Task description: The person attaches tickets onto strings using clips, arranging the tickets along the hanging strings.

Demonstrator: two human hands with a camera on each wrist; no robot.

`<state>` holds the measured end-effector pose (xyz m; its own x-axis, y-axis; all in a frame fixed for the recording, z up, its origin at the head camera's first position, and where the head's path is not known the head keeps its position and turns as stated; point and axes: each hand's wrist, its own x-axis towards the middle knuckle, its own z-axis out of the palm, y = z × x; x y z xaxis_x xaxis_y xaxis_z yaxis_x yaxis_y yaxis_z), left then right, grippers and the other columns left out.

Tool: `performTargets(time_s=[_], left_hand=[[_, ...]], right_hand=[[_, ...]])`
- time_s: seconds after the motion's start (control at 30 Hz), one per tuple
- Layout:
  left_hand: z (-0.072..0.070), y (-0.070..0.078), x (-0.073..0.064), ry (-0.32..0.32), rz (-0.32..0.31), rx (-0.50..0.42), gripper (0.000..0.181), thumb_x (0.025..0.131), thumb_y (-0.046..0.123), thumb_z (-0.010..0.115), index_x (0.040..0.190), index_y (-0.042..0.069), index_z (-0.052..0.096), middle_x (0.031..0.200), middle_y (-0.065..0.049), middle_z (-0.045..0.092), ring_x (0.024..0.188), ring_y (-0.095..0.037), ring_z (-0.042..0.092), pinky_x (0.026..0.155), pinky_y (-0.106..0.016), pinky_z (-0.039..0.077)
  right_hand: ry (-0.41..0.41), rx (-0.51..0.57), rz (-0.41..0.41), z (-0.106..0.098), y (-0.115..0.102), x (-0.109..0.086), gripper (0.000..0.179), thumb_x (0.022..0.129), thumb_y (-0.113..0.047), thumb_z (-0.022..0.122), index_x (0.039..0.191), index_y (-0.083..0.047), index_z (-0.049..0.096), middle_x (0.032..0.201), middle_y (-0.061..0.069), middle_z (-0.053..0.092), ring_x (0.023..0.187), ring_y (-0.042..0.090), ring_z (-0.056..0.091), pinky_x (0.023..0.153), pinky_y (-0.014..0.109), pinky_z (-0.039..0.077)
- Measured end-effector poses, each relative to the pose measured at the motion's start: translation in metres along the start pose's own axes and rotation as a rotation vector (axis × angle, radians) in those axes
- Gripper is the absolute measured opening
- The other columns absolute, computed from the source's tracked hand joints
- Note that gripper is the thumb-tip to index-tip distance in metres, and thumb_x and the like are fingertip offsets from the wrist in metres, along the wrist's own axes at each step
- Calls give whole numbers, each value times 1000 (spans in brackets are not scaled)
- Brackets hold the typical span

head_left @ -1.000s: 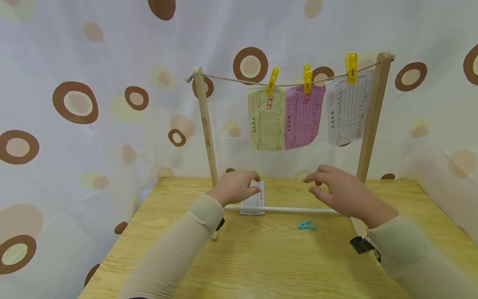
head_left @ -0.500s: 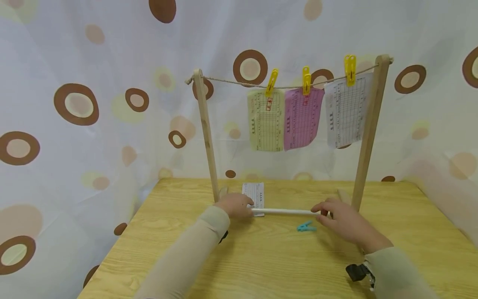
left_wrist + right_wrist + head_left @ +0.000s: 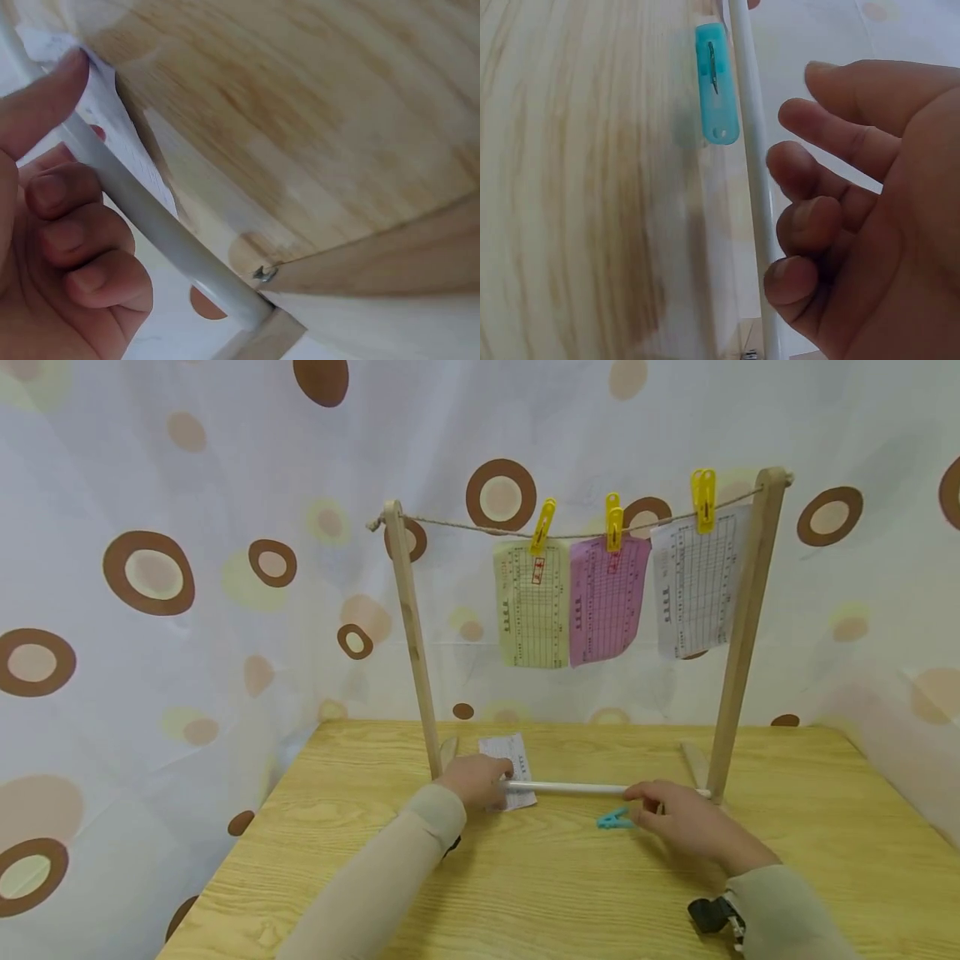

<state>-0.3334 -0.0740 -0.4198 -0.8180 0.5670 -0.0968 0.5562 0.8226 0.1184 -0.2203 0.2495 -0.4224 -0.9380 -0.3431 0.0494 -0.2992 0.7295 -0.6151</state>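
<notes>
In the head view, my left hand (image 3: pixel 476 781) is at the left part of the white rod (image 3: pixel 570 787), over a small white printed slip (image 3: pixel 517 760) on the table. Thumb and fingers pinch the slip's edge; in the left wrist view the thumb crosses the rod onto the slip (image 3: pixel 112 112), the other fingers curled, the index mostly hidden. My right hand (image 3: pixel 678 818) hovers by the rod's right part, fingers loosely bent and holding nothing. A light blue clothespin (image 3: pixel 613 819) lies just left of its fingertips; the right wrist view shows the clothespin (image 3: pixel 718 90) apart from them.
Two wooden posts (image 3: pixel 415 635) carry a rope (image 3: pixel 465 527) above the table (image 3: pixel 525 893). Yellow clothespins (image 3: pixel 704 502) hold a yellow slip (image 3: pixel 532 610), a pink slip (image 3: pixel 607 602) and a white slip (image 3: pixel 697 585) on it. A dotted curtain (image 3: pixel 225 485) hangs behind.
Both hands have come down from above the rod to table height. The white slip on the table has turned slightly and slid toward me under the left hand. The right hand has reached the blue clothespin's side.
</notes>
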Motion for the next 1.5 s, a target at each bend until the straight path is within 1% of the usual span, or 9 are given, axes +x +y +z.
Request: performTargets(time_s=[0.2, 0.47, 0.6, 0.8, 1.03, 1.13, 1.27, 1.37, 1.5], left_hand=[[3, 12, -6, -31, 18, 20, 71, 81, 44, 85, 142, 24, 55, 106, 5, 70, 84, -10, 61, 78, -34, 51], [7, 37, -27, -27, 65, 2, 89, 77, 42, 88, 152, 23, 45, 127, 2, 67, 105, -12, 65, 89, -35, 52], [11, 48, -35, -40, 88, -12, 92, 75, 44, 89, 153, 27, 45, 131, 5, 65, 108, -11, 63, 93, -34, 50], [14, 58, -47, -97, 101, -19, 96, 72, 52, 89, 153, 28, 45, 120, 8, 69, 91, -6, 61, 88, -32, 51], [16, 62, -63, -139, 89, -7, 90, 71, 55, 88, 149, 26, 52, 125, 6, 68, 108, -13, 65, 92, -35, 51], [12, 62, -68, -130, 105, -9, 80, 72, 52, 89, 140, 21, 59, 117, 5, 70, 100, -12, 66, 86, -35, 53], [1, 60, -70, -99, 138, -21, 48, 79, 45, 85, 117, 21, 69, 100, 10, 69, 81, -6, 61, 76, -30, 51], [0, 56, -67, -77, 159, -47, 32, 83, 41, 82, 106, 22, 71, 95, 13, 66, 77, -5, 56, 74, -27, 49], [3, 48, -66, -60, 122, -80, 41, 86, 40, 80, 121, 19, 70, 113, 9, 69, 96, -7, 62, 86, -31, 51]], right_hand=[[-63, 5, 50, 3, 8, 1, 42, 103, -23, 61, 143, -12, 57, 89, -1, 57, 64, 14, 46, 56, 30, 41], [-108, -26, -16, 9, 12, 1, 50, 99, -16, 65, 147, -8, 53, 80, -2, 54, 65, 12, 46, 58, 29, 39], [-94, -40, 9, 11, 11, 1, 41, 97, -17, 69, 136, -13, 61, 80, -2, 53, 65, 12, 46, 58, 30, 38], [-87, -57, -5, 13, 12, 2, 26, 93, -20, 73, 118, -17, 65, 76, -3, 51, 63, 11, 44, 58, 29, 36], [-95, -21, -21, 13, 14, 1, 24, 94, -22, 72, 116, -18, 64, 77, -4, 51, 63, 9, 44, 58, 28, 35], [-102, 2, -16, 11, 17, 0, 23, 95, -23, 72, 116, -19, 64, 77, -3, 51, 63, 9, 44, 57, 27, 35], [-95, 6, -17, 7, 18, 1, 23, 94, -21, 72, 116, -19, 64, 77, -3, 51, 62, 9, 44, 58, 26, 35], [-96, 13, -35, 7, 16, 1, 23, 94, -19, 72, 116, -17, 65, 77, -3, 51, 63, 9, 44, 58, 27, 36], [-107, 20, -43, 11, 15, 2, 23, 94, -18, 72, 116, -17, 65, 77, -3, 51, 63, 9, 44, 58, 27, 36]])
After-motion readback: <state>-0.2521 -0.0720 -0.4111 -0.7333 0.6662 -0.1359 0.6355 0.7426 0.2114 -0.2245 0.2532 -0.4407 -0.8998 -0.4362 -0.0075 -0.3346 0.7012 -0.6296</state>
